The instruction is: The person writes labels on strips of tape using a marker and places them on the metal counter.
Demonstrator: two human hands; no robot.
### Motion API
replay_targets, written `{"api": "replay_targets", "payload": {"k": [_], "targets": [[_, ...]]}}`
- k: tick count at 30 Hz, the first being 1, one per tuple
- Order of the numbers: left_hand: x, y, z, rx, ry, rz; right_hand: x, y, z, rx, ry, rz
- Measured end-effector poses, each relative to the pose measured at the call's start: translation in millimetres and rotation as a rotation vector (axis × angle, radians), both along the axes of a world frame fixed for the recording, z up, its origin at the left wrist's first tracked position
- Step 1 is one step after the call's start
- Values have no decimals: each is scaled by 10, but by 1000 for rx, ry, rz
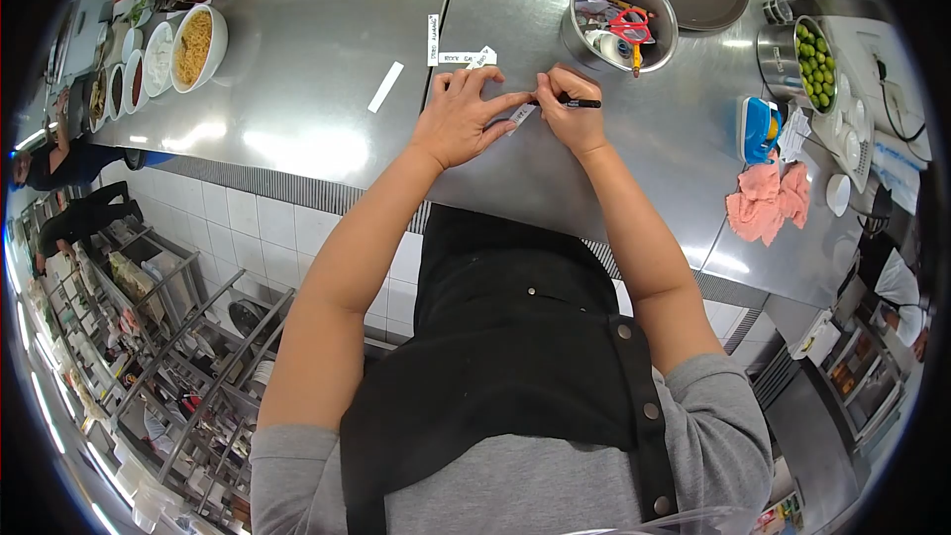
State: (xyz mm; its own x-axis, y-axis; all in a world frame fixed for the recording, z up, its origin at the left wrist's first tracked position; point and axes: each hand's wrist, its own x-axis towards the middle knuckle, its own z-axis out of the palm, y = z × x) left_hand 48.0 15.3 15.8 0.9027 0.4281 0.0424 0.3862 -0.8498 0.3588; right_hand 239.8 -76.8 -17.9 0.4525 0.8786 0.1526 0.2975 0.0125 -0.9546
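Note:
My right hand (571, 111) is closed around a black marker pen (582, 102), its tip down at a small white paper strip (521, 117). Some dark writing shows on that strip. My left hand (462, 117) lies on the steel table with fingers spread, index finger and thumb on either side of the strip. Just beyond my left fingers are a label with handwriting (456, 57) and an upright written label (433, 40). To the left of that hand lies a blank white strip (385, 87).
A metal pot (572, 38) holds red scissors (631, 26) and pens. Farther right are a pot of limes (781, 64), a blue container (759, 129) and a pink cloth (763, 203). Bowls of food (213, 52) line the far left. Other people are at both sides.

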Motion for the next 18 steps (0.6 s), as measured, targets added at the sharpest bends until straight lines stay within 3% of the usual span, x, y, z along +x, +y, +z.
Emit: {"api": "replay_targets", "payload": {"k": [7, 13, 18], "targets": [[-2, -2, -2, -11, 4, 1, 11, -6, 29, 37, -44, 17], [-1, -1, -16, 0, -1, -2, 3, -13, -22, -33, 117, 2], [0, -1, -17, 4, -4, 4, 5, 2, -12, 24, -3, 22]]}}
